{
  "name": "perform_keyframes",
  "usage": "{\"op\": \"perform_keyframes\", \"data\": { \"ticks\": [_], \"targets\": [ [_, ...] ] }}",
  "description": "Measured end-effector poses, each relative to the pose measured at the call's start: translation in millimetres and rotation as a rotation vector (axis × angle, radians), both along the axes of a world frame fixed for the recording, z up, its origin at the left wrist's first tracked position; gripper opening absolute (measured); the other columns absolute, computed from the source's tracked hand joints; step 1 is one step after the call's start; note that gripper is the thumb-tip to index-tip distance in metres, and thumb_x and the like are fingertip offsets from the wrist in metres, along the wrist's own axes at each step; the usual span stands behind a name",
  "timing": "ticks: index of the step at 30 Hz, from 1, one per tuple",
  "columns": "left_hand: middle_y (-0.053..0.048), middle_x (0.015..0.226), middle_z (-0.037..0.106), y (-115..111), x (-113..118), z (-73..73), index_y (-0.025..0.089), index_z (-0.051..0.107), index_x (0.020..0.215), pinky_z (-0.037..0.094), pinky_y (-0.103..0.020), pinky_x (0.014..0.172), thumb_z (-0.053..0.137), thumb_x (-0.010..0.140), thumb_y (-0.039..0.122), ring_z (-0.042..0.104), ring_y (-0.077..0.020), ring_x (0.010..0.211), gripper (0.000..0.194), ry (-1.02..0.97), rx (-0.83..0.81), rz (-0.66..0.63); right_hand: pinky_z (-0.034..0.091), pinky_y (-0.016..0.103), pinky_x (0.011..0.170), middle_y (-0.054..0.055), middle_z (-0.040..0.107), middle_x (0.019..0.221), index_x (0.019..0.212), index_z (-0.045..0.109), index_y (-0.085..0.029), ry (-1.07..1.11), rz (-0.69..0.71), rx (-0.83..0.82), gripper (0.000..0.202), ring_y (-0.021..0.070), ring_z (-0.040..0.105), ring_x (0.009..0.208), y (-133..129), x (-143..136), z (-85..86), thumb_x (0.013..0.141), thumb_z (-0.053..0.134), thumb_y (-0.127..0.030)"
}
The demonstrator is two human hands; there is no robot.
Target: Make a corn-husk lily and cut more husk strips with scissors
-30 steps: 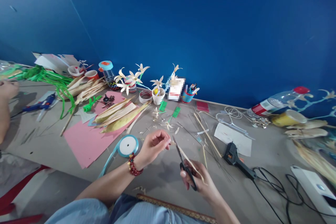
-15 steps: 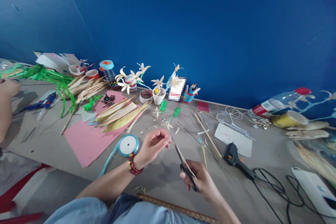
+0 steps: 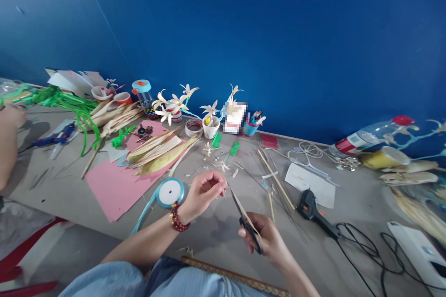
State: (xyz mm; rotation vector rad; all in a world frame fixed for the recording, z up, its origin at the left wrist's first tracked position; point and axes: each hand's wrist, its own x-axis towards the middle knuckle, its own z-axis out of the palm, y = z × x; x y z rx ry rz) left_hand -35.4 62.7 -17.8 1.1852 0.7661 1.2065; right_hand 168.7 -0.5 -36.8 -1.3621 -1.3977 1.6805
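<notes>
My left hand (image 3: 208,191) is closed in a pinch over the table, with a small pale bit showing at the fingertips; its kind is too small to make out. Black-handled scissors (image 3: 248,231) are in my right hand (image 3: 264,237), their blades pointing up and left to the left fingertips. A thin straw-coloured strip (image 3: 248,219) runs along the blades into the right hand. Beyond my hands lie small white husk flowers (image 3: 224,166) and scattered pale scraps. A roll of light blue ribbon (image 3: 170,193) lies beside my left wrist.
A black glue gun (image 3: 315,211) with a looping cable lies to the right. Corn husks (image 3: 156,153) rest on pink paper (image 3: 114,190) at left. Along the blue wall stand a white cup (image 3: 211,128), a pen cup (image 3: 250,128) and a lying bottle (image 3: 369,137). Another person's arm (image 3: 9,144) reaches in at far left.
</notes>
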Motion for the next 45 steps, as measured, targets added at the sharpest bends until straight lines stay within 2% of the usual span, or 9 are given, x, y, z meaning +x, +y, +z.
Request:
{"op": "perform_keyframes", "data": {
  "ticks": [13,17,21,25,27,31,35,40,45],
  "targets": [
    [-0.001,0.074,0.060,0,1,5.5,0.015,0.058,0.077,0.050,-0.024,0.061,0.068,0.086,0.038,0.057,-0.0109,0.062,0.026,0.027,-0.037,0.015,0.032,0.021,0.038,-0.009,0.044,0.042,0.058,0.043,-0.022,-0.020,-0.036,-0.011,0.051,0.0069,0.039,0.035,0,-1,0.0,0.063,0.081,-0.057],
    [-0.002,0.075,0.060,0,1,6.7,0.015,0.058,0.076,0.050,-0.024,0.062,0.067,0.086,0.037,0.058,-0.0111,0.063,0.026,0.025,-0.041,0.011,0.030,0.021,0.038,-0.009,0.043,0.041,0.057,0.043,-0.022,0.011,-0.040,-0.023,0.054,0.0071,0.038,0.034,0,0,-0.7,0.062,0.080,-0.061],
    [-0.002,0.076,0.060,-1,0,4.5,0.015,0.058,0.076,0.049,-0.024,0.062,0.067,0.086,0.037,0.057,-0.0114,0.063,0.026,0.062,-0.042,0.012,0.025,0.020,0.041,0.000,0.059,0.049,0.067,0.052,-0.018,0.151,-0.018,-0.032,0.055,0.0059,0.038,0.040,-6,6,1.1,0.071,0.070,-0.070],
    [-0.002,0.073,0.060,-1,0,-1.0,0.015,0.059,0.077,0.047,-0.024,0.063,0.065,0.088,0.037,0.058,-0.0122,0.064,0.025,0.127,-0.035,-0.003,0.014,0.020,0.034,0.004,0.063,0.056,0.074,0.056,-0.016,0.440,0.096,-0.262,0.073,0.0031,0.025,0.033,-16,11,1.6,0.074,0.043,-0.088],
    [-0.002,0.073,0.061,-2,1,-3.1,0.015,0.060,0.078,0.046,-0.024,0.063,0.065,0.088,0.036,0.059,-0.0126,0.065,0.023,0.155,-0.032,-0.002,0.015,0.020,0.033,0.004,0.063,0.058,0.077,0.056,-0.017,0.544,0.105,-0.316,0.076,0.0027,0.024,0.032,-18,10,1.7,0.075,0.037,-0.090],
    [-0.001,0.071,0.061,-3,2,-3.3,0.016,0.060,0.079,0.045,-0.023,0.062,0.063,0.088,0.034,0.058,-0.0129,0.065,0.021,0.212,-0.019,-0.020,0.022,0.019,0.040,0.005,0.067,0.068,0.086,0.061,-0.015,0.352,-0.128,-0.106,0.050,0.0048,0.034,0.042,-8,-1,3.3,0.077,0.070,-0.064],
    [0.000,0.068,0.058,-5,6,-3.3,0.015,0.061,0.079,0.041,-0.022,0.060,0.062,0.089,0.033,0.055,-0.0122,0.064,0.021,0.250,-0.022,-0.079,0.027,0.021,0.043,0.005,0.069,0.074,0.088,0.064,-0.015,0.192,-0.335,0.036,0.041,0.0075,0.041,0.047,8,-17,5.9,0.073,0.078,-0.052],
    [0.001,0.068,0.055,-6,10,-8.4,0.015,0.059,0.077,0.040,-0.022,0.058,0.066,0.086,0.036,0.052,-0.0108,0.060,0.024,0.204,-0.056,-0.111,0.040,0.025,0.055,0.004,0.069,0.063,0.075,0.065,-0.017,0.170,-0.362,0.143,0.035,0.0157,0.054,0.059,19,-29,8.0,0.072,0.077,-0.049],
    [-0.002,0.073,0.059,-7,7,-3.8,0.015,0.062,0.078,0.046,-0.026,0.064,0.060,0.090,0.040,0.057,-0.0131,0.065,0.027,0.118,-0.071,-0.149,0.038,0.026,0.053,0.004,0.068,0.058,0.070,0.063,-0.018,0.143,-0.351,0.160,0.034,0.0146,0.048,0.054,18,-25,7.7,0.072,0.075,-0.049]
  ]
}}
